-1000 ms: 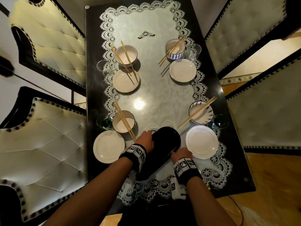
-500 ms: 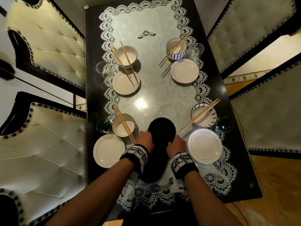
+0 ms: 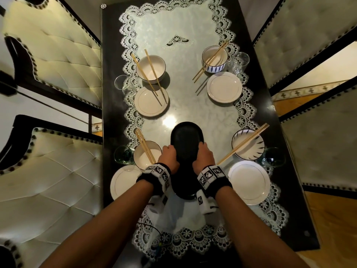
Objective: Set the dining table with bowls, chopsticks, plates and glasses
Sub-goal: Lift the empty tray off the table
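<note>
A long black oval tray [image 3: 186,140] lies lengthwise over the middle of the lace-edged cloth. My left hand [image 3: 170,158] grips its left rim and my right hand [image 3: 203,158] grips its right rim. Around it stand place settings: a white plate [image 3: 125,181] and a bowl with chopsticks [image 3: 146,154] at near left, a white plate [image 3: 249,181] and a striped bowl with chopsticks [image 3: 248,145] at near right. Farther off are a plate [image 3: 150,102] and bowl [image 3: 151,69] on the left, and a plate [image 3: 224,87] and blue-patterned bowl [image 3: 214,59] on the right.
Glasses stand at the cloth's outer edges: near left [image 3: 123,154], near right [image 3: 274,156], far left [image 3: 121,84], far right [image 3: 240,61]. Padded cream chairs [image 3: 48,180] flank the dark table [image 3: 108,117] on both sides. A wooden floor shows at right.
The black tray has swung from a slant to lie straight along the table and has moved forward to the middle. Both hands went with it, holding its rims.
</note>
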`<state>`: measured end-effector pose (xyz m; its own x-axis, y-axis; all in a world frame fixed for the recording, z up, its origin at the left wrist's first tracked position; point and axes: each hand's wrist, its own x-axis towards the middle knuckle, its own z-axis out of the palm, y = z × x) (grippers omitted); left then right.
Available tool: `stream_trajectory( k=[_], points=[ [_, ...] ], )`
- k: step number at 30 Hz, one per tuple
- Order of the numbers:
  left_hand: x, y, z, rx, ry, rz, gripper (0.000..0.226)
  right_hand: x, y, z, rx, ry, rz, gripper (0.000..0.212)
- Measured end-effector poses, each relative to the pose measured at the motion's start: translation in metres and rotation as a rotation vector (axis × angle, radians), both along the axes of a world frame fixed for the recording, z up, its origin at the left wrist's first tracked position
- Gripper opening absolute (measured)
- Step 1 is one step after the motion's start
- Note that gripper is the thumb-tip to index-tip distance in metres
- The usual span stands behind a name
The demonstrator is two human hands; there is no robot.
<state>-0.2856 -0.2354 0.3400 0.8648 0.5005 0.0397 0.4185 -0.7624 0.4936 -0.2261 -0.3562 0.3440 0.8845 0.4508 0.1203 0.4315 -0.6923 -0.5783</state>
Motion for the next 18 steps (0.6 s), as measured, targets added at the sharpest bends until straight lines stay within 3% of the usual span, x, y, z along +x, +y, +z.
stream_trajectory(
  k=[6, 18],
  points=[
    [-0.022, 0.002, 0.032, -0.004, -0.151, -0.033, 0.042, -0.009, 0.002, 0.023, -0.08, -0.106, 0.014, 0.079],
    [-0.047, -0.012, 0.076, 0.057, -0.225, -0.092, 0.04, -0.024, 0.004, 0.074, 0.015, -0.218, -0.047, 0.081]
  ],
)
